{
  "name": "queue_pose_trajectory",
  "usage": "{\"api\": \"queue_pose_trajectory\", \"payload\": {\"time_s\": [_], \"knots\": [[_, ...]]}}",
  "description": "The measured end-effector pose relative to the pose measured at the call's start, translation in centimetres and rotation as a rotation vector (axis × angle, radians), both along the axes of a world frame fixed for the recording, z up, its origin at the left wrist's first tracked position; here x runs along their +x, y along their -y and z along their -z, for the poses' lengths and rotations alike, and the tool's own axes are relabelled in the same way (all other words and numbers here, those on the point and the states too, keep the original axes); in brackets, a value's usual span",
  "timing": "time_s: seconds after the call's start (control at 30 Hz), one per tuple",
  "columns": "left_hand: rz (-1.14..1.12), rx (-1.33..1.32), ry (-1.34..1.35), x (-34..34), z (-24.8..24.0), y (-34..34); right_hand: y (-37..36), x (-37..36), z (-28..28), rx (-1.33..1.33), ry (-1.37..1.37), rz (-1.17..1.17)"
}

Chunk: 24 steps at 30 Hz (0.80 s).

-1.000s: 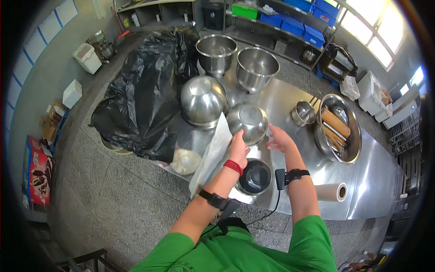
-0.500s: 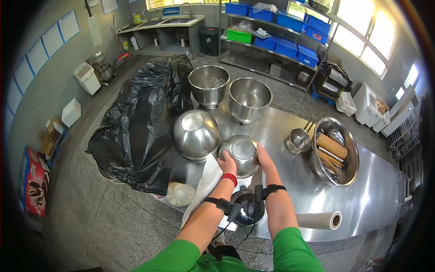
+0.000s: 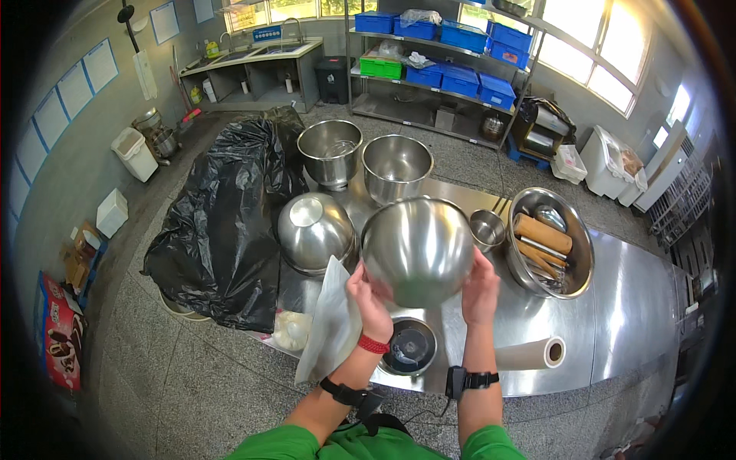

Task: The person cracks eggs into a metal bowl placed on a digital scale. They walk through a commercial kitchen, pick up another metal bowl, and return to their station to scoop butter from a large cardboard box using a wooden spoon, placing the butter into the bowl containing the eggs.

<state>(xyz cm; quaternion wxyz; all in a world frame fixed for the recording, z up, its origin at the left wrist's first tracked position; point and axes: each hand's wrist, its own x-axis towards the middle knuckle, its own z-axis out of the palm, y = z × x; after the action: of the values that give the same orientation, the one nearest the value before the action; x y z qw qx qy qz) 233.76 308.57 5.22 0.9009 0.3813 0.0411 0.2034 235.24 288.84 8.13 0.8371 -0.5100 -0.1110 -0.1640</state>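
A shiny steel mixing bowl (image 3: 418, 257) is held up above the steel table, tilted with its rounded outside facing me. My left hand (image 3: 371, 308) grips its lower left side, and my right hand (image 3: 481, 290) grips its right side. Below it, near the table's front edge, sits a round dark-bottomed pan (image 3: 409, 346). A white sheet (image 3: 331, 326) lies beside my left forearm. Just left of the held bowl, another steel bowl (image 3: 316, 234) rests upside down. Behind stand two deep steel mixing bowls, one (image 3: 397, 169) empty-looking, the other (image 3: 330, 152) with a wire whisk inside.
Black plastic sheeting (image 3: 226, 222) covers the table's left part, near a clear bag with pale contents (image 3: 291, 331). At right are a small saucepan (image 3: 487, 228), a large steel basin (image 3: 586, 264) holding rolling pins and tools, and a roll of film (image 3: 529, 355). Shelves with blue bins (image 3: 460, 79) stand beyond.
Both hands have raised the steel bowl off the table and tipped it from upside down, so its side faces me. The dark pan below shows more fully. The view has shifted slightly.
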Motion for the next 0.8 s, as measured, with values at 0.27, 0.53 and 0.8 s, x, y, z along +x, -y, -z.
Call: {"api": "queue_pose_trajectory", "payload": {"time_s": [0.27,0.53,0.8], "knots": [[0.448,0.271,0.227,-7.2,-3.1,-2.8,0.1,-13.5,1.3,0.252,-0.134,0.106],[0.45,0.702,0.498,-14.1,-5.3,-6.1,-0.4,-27.9,1.2,0.249,-0.709,-0.102],[0.557,0.449,0.024,-23.8,2.2,-4.7,-6.1,-47.5,6.9,0.454,-0.814,0.374]]}}
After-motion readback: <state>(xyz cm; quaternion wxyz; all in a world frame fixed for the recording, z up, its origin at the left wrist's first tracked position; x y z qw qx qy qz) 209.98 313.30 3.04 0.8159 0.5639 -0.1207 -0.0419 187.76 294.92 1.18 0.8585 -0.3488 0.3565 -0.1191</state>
